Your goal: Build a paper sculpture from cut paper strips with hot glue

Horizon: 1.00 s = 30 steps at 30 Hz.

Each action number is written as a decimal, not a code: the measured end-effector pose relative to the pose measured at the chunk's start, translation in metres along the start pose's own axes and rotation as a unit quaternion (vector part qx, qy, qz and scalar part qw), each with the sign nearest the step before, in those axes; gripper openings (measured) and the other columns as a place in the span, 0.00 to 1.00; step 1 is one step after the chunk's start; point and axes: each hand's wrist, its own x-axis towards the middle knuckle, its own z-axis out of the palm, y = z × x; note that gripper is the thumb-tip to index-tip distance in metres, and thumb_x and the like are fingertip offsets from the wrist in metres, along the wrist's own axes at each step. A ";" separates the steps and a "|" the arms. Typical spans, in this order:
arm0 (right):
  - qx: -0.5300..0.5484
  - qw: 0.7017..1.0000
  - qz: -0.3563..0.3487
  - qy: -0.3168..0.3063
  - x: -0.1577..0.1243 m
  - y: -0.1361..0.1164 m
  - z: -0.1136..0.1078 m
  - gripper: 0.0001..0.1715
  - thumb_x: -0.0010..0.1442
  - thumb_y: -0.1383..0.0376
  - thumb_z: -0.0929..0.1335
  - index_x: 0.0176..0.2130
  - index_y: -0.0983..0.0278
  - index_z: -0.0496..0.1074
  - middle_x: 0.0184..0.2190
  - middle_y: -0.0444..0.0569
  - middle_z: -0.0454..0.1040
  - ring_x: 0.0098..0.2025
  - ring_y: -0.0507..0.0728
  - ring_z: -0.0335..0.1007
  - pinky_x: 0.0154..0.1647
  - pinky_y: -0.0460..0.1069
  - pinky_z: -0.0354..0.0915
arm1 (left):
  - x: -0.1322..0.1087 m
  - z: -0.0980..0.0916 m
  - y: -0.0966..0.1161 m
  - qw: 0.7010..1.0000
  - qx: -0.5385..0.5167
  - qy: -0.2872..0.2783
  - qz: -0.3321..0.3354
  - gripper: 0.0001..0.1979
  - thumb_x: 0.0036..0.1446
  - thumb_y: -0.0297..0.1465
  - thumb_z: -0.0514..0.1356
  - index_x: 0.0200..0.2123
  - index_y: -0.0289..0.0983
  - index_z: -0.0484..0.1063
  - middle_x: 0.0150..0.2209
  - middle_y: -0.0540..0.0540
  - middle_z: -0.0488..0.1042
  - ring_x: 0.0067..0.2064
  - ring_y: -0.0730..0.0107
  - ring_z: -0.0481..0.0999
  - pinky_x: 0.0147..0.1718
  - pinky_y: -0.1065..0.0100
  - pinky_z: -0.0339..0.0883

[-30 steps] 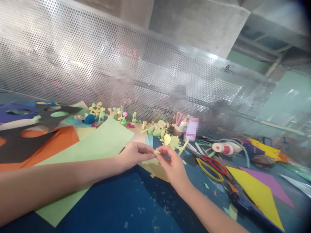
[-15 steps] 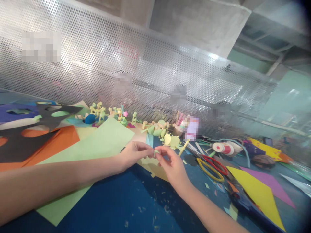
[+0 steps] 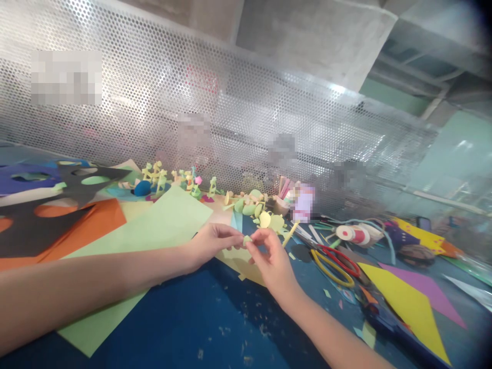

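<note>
Left hand (image 3: pixel 209 245): I see fingertips pinching the small green paper piece (image 3: pixel 247 239), frame centre.
Right hand (image 3: pixel 271 260): pinching the same piece.

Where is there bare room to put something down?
Bare blue tabletop lies nearer than the left hand and right hand, bordered by the light green sheet, only crumbs. Crowded: paper figures along the mesh, red and yellow loops and tape spool to the right.
</note>
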 end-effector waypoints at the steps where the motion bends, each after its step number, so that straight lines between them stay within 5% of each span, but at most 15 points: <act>1: 0.001 1.000 0.002 -0.003 0.000 0.000 0.000 0.09 0.57 0.60 0.65 0.38 0.59 0.62 0.33 0.45 0.65 0.36 0.54 0.65 0.26 0.45 0.67 | 0.000 0.000 0.000 1.000 0.002 0.007 -0.005 0.13 0.48 0.40 0.61 0.30 0.36 0.76 0.27 0.48 0.74 0.30 0.71 0.68 0.32 0.71 0.60; 10: -0.006 1.000 0.014 -0.005 0.001 -0.002 -0.001 0.08 0.55 0.60 0.66 0.35 0.61 0.70 0.36 0.49 0.68 0.35 0.55 0.65 0.27 0.46 0.69 | 0.000 -0.002 0.000 0.999 -0.018 0.034 -0.017 0.11 0.49 0.38 0.60 0.28 0.36 0.76 0.26 0.49 0.73 0.30 0.72 0.67 0.31 0.72 0.60; 30: 0.088 0.992 0.084 -0.005 0.003 -0.005 -0.001 0.11 0.52 0.58 0.68 0.28 0.63 0.67 0.28 0.44 0.68 0.32 0.53 0.64 0.29 0.46 0.68 | -0.001 -0.001 0.001 0.999 0.015 0.021 -0.036 0.14 0.46 0.42 0.61 0.29 0.38 0.75 0.28 0.49 0.74 0.32 0.70 0.69 0.32 0.70 0.60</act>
